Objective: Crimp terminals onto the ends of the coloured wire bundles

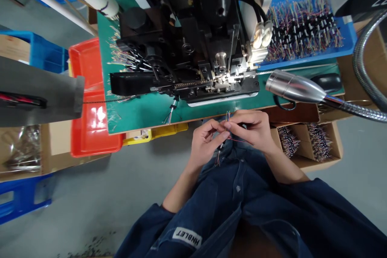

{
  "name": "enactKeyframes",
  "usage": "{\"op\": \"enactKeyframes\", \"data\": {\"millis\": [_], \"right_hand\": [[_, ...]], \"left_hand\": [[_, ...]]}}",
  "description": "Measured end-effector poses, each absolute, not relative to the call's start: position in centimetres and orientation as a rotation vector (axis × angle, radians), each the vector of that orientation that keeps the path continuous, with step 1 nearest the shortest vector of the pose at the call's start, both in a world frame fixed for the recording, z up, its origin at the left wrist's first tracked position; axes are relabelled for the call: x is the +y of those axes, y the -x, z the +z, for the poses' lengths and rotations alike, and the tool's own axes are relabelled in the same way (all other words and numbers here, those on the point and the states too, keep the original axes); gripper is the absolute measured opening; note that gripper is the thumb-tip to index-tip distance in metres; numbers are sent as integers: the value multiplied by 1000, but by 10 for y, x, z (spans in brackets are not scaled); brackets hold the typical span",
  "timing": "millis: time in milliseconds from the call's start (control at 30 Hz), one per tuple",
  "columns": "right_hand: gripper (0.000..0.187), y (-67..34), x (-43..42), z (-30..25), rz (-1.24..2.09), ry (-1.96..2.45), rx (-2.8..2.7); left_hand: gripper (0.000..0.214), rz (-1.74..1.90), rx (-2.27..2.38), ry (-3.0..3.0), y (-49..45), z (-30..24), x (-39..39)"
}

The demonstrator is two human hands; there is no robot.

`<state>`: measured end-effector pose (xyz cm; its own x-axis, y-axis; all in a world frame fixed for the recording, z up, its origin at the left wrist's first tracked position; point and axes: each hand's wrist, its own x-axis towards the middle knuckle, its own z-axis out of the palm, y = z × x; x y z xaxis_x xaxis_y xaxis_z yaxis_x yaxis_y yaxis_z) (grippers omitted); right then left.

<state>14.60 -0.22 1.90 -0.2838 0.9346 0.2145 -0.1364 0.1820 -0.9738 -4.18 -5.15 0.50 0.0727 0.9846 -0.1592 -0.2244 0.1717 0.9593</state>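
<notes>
Just in front of the green bench edge, my left hand [208, 139] and my right hand [250, 129] meet over a small wire harness [220, 151]. Both are closed, with fingertips pinching its thin coloured wires. Wire ends stick up above the fingers, and the black-sleeved part with frayed ends hangs below my left hand. Behind my hands stands a black crimping machine [193, 56], its lit metal die area [222, 82] nearest to me. Another wire harness [172, 111] lies on the green mat left of the machine's base.
A blue tray [311, 54] of harnesses stands at the back right. A metal gooseneck lamp [296, 86] reaches in from the right. Red trays [90, 125] stand left of the green bench mat [139, 117]. A cardboard box [325, 163] with harness bundles sits below at right.
</notes>
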Motion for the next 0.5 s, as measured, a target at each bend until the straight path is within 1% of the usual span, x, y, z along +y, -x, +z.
{"op": "enactKeyframes", "data": {"millis": [133, 333, 400, 500], "right_hand": [[12, -138, 2, 27, 1216, 899, -1362], [18, -130, 7, 37, 1193, 902, -1391], [18, -131, 9, 39, 1232, 902, -1371], [24, -133, 10, 39, 1364, 891, -1307]], "left_hand": [[27, 1115, 1101, -1037, 47, 8, -53], [15, 1134, 1115, -1239, 53, 18, -41], [15, 1191, 1093, -1168, 50, 20, -38], [21, 1273, 1057, -1026, 43, 18, -35]]}}
